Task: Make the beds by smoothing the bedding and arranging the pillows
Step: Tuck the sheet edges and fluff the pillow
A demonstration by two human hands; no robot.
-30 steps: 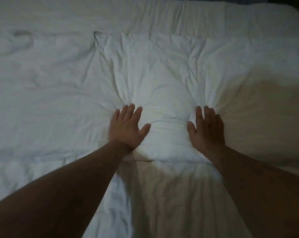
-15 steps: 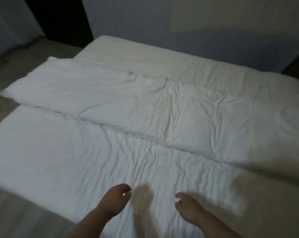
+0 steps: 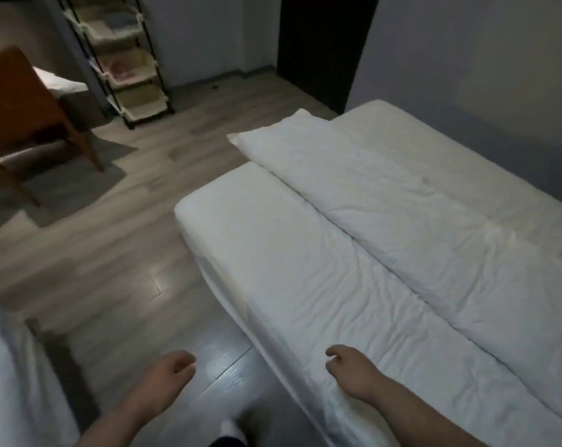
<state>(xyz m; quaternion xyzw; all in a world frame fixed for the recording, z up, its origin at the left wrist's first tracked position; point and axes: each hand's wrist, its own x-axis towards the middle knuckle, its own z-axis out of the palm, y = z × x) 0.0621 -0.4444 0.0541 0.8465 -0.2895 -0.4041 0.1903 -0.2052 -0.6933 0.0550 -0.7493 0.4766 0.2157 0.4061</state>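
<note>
A low white bed (image 3: 273, 253) fills the right half of the view, its sheet creased. A folded white duvet (image 3: 402, 214) lies lengthways along the bed's middle, its near corner overhanging the bed's end. My left hand (image 3: 168, 374) hangs over the floor left of the bed, fingers loosely curled, holding nothing. My right hand (image 3: 350, 369) hovers over the bed's near edge, fingers also loosely curled and empty. No pillow is visible.
Wooden floor (image 3: 128, 269) runs left of the bed. An orange-brown chair (image 3: 25, 108) stands on a grey rug at the far left. A black shelf rack (image 3: 125, 59) with cream bins is behind it. More white bedding (image 3: 2, 366) shows at the lower left. A dark doorway (image 3: 321, 43) is at the back.
My hands have lifted off the duvet they were pressing and drawn back. The view has swung left, bringing the floor, chair and shelf rack into sight.
</note>
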